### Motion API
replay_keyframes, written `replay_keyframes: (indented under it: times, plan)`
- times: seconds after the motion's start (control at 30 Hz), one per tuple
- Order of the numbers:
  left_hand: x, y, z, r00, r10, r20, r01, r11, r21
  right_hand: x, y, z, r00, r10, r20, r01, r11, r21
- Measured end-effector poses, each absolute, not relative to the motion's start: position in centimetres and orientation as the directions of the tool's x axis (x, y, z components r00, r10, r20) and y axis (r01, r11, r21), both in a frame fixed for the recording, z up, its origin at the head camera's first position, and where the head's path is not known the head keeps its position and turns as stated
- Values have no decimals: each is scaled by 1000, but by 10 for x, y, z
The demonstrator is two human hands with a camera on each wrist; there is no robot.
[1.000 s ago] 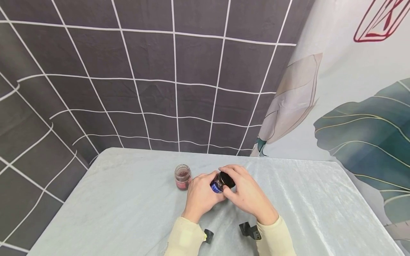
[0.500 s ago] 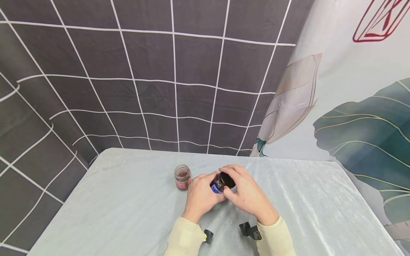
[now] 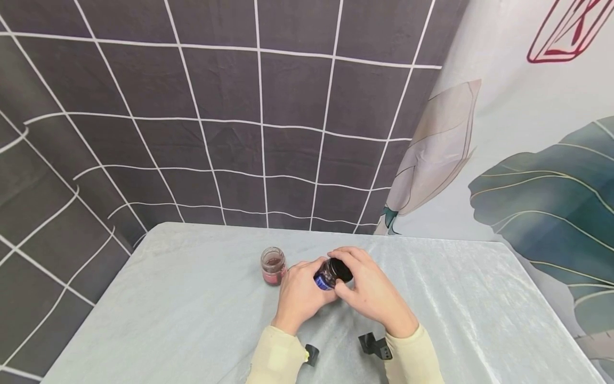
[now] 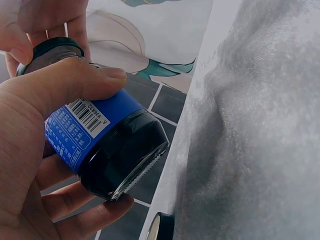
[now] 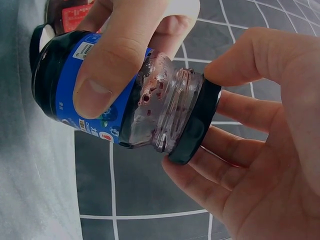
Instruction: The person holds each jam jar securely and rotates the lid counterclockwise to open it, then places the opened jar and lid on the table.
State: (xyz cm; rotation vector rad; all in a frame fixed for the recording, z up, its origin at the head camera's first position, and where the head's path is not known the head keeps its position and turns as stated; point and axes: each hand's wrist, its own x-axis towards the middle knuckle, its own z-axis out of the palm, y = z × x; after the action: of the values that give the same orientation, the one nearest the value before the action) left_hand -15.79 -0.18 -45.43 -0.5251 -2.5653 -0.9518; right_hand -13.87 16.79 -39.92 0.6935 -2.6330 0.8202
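My left hand [image 3: 303, 290] grips a glass jar [image 5: 85, 82] with a blue label round its body, tilted above the table. In the right wrist view dark contents fill its lower part, and purple smears cling inside the glass near the neck. My right hand [image 3: 371, 293] holds the black lid [image 5: 197, 122] at the jar's mouth, thumb and fingers round its edge. Clear screw threads show below the lid; whether they engage, I cannot tell. Left of my hands, an uncapped glass jar [image 3: 273, 266] with a pink-red label stands upright, dark red contents inside.
A pale blue cloth covers the table [image 3: 192, 298]. Another dark-rimmed lid [image 4: 161, 227] shows low in the left wrist view. Behind the table hang a dark grid-patterned curtain [image 3: 230, 144] and a white leaf-printed one [image 3: 446, 202].
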Motion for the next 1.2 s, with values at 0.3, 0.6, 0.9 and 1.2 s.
replay_keyframes:
  times: [0.3,0.6,0.9,1.2]
  plan:
    - [-158,-2,-454,-873,216,438,449,708,545,-138,168,-399,-847,-344,404,-513,727,-456]
    - [-159,-1,-454,-876,215,432,445,709,548,-139,169,-399,-849,-338,406,-510,726,-461]
    - [-159,-1,-455,-875,218,433,446,710,545,-138,169,-398,-859,-327,393,-494,732,-470]
    - [-158,-1,-456,-873,215,437,450,701,554,-138,170,-398,-865,-317,389,-484,730,-482]
